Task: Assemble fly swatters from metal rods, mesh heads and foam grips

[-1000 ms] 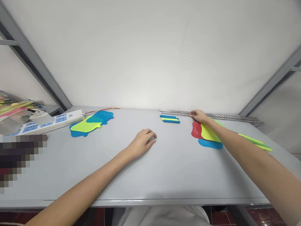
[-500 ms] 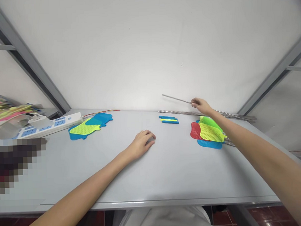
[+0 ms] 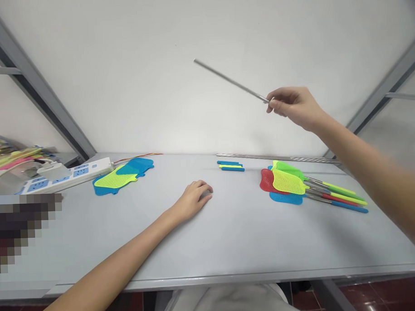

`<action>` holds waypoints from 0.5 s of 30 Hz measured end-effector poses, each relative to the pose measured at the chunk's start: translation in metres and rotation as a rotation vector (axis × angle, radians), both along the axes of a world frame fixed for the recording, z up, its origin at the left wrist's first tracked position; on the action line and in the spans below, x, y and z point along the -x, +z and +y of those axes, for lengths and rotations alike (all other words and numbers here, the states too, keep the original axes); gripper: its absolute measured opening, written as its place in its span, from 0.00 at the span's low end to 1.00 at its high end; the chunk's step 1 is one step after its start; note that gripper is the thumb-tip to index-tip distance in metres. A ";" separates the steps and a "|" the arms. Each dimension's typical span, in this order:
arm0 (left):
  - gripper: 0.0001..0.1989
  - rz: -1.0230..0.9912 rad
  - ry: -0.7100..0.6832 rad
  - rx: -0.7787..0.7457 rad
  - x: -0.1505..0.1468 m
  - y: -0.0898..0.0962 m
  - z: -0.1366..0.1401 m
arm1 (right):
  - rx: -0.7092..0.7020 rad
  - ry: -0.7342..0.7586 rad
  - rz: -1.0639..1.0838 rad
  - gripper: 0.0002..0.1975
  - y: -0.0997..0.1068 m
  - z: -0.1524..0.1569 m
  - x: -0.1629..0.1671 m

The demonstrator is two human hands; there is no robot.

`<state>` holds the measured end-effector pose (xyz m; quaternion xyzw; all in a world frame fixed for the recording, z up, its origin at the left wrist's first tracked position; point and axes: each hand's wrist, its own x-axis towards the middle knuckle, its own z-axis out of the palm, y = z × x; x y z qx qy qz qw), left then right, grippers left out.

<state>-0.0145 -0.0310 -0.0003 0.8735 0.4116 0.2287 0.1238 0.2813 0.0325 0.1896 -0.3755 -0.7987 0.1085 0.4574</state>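
My right hand (image 3: pixel 294 105) is raised in front of the wall, its fingers pinching one end of a thin metal rod (image 3: pixel 230 80). The rod slants up to the left. On the grey tabletop rests my left hand (image 3: pixel 195 199), loosely curved, thumb apart from the fingers, holding nothing. Beyond it lie blue and yellow handle sleeves (image 3: pixel 231 166). Below my right hand are several fly swatters (image 3: pixel 290 182) with red, yellow, green and blue heads, metal shafts and coloured grips. Loose swatter heads (image 3: pixel 116 178), blue and yellow, overlap on the left side.
More metal rods (image 3: pixel 279 158) lie along the wall at the back. At the left stands a white power strip (image 3: pixel 68 175) with a plugged-in adapter, near a heap of colourful packaged items (image 3: pixel 17 153). Grey metal posts (image 3: pixel 41 79) frame both sides. The table's front edge (image 3: pixel 212 280) is close to my body.
My right hand has lifted the metal rod up and slightly right, away from the rods along the wall. The swatter grips now show from behind my arm. My left hand has stayed in place.
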 end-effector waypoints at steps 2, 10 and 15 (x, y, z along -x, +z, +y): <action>0.10 -0.038 0.005 -0.009 -0.003 0.003 -0.003 | 0.130 0.010 -0.066 0.09 -0.002 -0.017 0.010; 0.11 -0.164 -0.057 -0.284 -0.014 0.019 -0.025 | 0.928 0.216 0.036 0.16 -0.066 -0.065 0.032; 0.14 -0.123 -0.062 -0.513 -0.017 0.014 -0.031 | 1.280 0.340 0.035 0.18 -0.102 -0.088 0.045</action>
